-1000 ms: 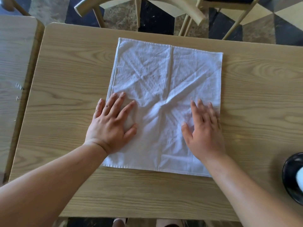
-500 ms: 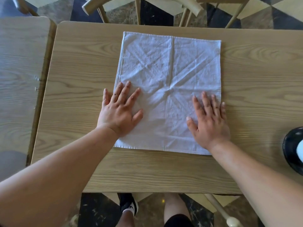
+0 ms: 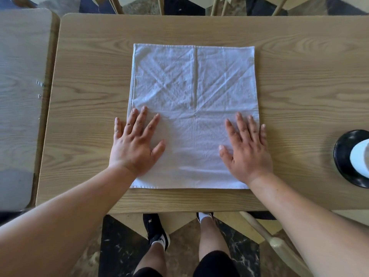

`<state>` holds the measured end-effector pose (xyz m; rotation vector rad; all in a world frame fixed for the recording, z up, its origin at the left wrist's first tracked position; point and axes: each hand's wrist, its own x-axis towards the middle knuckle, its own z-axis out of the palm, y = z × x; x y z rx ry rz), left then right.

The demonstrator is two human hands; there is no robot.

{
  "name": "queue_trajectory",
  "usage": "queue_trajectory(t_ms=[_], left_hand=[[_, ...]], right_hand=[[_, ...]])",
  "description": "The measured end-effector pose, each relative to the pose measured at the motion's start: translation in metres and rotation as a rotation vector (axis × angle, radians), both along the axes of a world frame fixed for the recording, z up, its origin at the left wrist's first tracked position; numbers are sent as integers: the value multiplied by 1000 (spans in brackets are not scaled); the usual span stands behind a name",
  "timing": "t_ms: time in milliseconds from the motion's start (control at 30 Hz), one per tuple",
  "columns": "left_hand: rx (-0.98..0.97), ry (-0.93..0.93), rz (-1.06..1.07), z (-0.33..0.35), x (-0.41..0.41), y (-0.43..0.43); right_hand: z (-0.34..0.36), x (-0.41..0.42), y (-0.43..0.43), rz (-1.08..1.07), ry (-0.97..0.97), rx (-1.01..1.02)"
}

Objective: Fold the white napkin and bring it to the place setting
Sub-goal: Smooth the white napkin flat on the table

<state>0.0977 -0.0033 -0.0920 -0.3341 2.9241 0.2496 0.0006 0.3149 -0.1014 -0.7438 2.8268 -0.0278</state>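
Observation:
The white napkin [image 3: 194, 96] lies spread flat and unfolded in the middle of the wooden table [image 3: 299, 76], creased with old fold lines. My left hand [image 3: 135, 144] presses flat on its near left part, fingers apart, little finger off the cloth on the wood. My right hand [image 3: 246, 148] lies flat on the near right part, fingers spread, at the napkin's right edge. Neither hand holds the cloth.
A black plate [image 3: 347, 158] with a white object on it sits at the table's right edge. A second table [image 3: 20, 86] stands close on the left. Chairs [image 3: 217, 5] stand beyond the far edge, another chair's back [image 3: 277, 240] near my legs.
My hands have slid outward and toward me over the napkin, flattening its centre wrinkles. The view has tilted down, showing my legs and the near table edge.

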Motion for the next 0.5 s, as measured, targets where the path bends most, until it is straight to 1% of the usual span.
queue_trajectory(t_ms=[500], left_hand=[[5, -30, -7, 3, 40, 12]], right_hand=[[-1, 43, 16, 4, 5, -6]])
